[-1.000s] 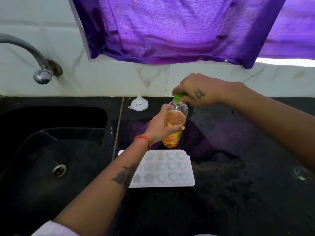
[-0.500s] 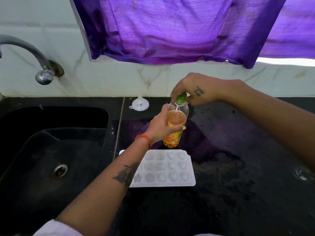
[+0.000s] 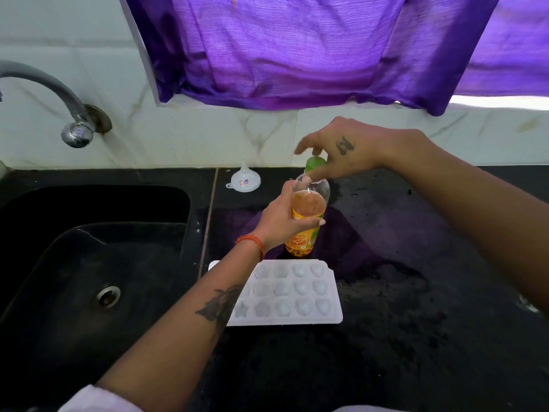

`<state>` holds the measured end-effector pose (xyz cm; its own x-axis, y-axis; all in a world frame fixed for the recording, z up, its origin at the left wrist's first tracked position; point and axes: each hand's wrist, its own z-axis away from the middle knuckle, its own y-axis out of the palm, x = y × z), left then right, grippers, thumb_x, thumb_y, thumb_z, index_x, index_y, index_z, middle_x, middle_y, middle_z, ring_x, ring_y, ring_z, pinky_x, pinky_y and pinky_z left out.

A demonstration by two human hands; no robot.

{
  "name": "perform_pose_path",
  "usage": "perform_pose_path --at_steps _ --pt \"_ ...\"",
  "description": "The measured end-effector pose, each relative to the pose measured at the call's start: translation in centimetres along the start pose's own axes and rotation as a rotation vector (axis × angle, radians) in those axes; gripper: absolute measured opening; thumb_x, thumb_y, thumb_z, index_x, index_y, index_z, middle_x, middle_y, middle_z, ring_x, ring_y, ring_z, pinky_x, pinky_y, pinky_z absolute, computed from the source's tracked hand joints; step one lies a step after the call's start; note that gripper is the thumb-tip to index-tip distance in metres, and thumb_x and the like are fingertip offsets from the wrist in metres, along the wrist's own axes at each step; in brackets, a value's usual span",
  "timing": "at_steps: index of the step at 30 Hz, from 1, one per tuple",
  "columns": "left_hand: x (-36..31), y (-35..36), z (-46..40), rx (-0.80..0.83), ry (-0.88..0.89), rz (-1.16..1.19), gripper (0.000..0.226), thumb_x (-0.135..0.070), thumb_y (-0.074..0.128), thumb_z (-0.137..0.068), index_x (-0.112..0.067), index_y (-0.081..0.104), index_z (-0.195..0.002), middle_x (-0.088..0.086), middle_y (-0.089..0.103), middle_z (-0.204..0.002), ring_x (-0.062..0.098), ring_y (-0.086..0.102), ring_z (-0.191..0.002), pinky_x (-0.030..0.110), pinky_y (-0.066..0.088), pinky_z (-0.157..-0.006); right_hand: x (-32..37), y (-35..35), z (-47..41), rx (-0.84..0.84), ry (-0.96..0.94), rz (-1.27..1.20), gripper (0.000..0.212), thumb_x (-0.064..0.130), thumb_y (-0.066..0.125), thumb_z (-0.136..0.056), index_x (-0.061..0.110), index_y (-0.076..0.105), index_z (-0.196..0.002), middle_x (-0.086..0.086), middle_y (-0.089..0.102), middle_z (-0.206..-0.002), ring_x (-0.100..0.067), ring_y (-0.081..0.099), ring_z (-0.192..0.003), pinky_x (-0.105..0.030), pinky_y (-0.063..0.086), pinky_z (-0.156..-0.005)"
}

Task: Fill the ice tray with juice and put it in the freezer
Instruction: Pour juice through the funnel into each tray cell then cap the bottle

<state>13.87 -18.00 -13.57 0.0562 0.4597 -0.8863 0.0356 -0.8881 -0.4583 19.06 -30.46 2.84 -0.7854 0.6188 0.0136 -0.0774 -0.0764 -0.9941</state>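
black stone counter (image 3: pixel 416 322) carries everything, with a black sink (image 3: pixel 89 263) set in on the left. white ice tray (image 3: pixel 297 295) lies flat, its moulds dry, just in front of the juice bottle (image 3: pixel 306 224). left hand (image 3: pixel 285 218) wraps the upright bottle at mid-height, thumb across the label. right hand (image 3: pixel 341 153) sits over the top, fingertips pinching the green cap (image 3: pixel 315 164), index finger stretched out. white funnel (image 3: pixel 245 179) stands upside down near the wall.
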Motion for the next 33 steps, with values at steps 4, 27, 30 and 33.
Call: perform_pose_path --at_steps 4,27,30,33 --pt "0.0 0.0 0.0 0.005 0.002 0.016 0.076 -0.04 0.079 -0.07 -0.035 0.03 -0.127 -0.007 0.056 -0.121 0.018 0.058 -0.109 0.038 0.053 -0.089 0.2 0.2 -0.1 -0.008 -0.049 0.053 0.029 0.027 0.061 -0.088 0.015 0.064 -0.114 -0.008 0.068 -0.104 -0.016 0.051 -0.079 -0.024 0.04 -0.075" --pt "5.0 -3.9 -0.3 0.365 -0.353 -0.144 0.086 -0.013 0.076 -0.076 -0.025 0.029 -0.146 0.002 0.053 -0.132 0.019 0.054 -0.114 0.034 0.045 -0.098 -3.3 23.0 3.4 -0.149 0.599 -0.589 0.052 0.028 0.078 -0.071 0.017 0.062 -0.119 -0.007 0.06 -0.119 -0.024 0.057 -0.109 -0.031 0.045 -0.095" --pt "5.9 -5.9 -2.2 0.206 -0.248 -0.379 0.058 -0.018 0.071 -0.081 -0.021 0.048 -0.135 0.004 0.061 -0.129 0.017 0.06 -0.105 0.029 0.044 -0.097 -2.1 20.3 2.9 -0.316 0.471 -0.903 0.078 0.026 0.084 -0.064 0.023 0.048 -0.132 0.005 0.052 -0.132 -0.008 0.049 -0.117 -0.027 0.041 -0.099" --pt "6.3 -7.4 -5.2 0.062 -0.09 -0.665 0.048 -0.021 0.064 -0.086 -0.021 0.052 -0.132 0.003 0.054 -0.137 0.024 0.052 -0.122 0.034 0.039 -0.102 0.4 18.9 2.2 -0.443 0.304 -1.306 0.101 0.017 0.088 -0.057 0.039 0.029 -0.137 0.028 0.042 -0.131 0.017 0.044 -0.114 -0.006 0.041 -0.088"
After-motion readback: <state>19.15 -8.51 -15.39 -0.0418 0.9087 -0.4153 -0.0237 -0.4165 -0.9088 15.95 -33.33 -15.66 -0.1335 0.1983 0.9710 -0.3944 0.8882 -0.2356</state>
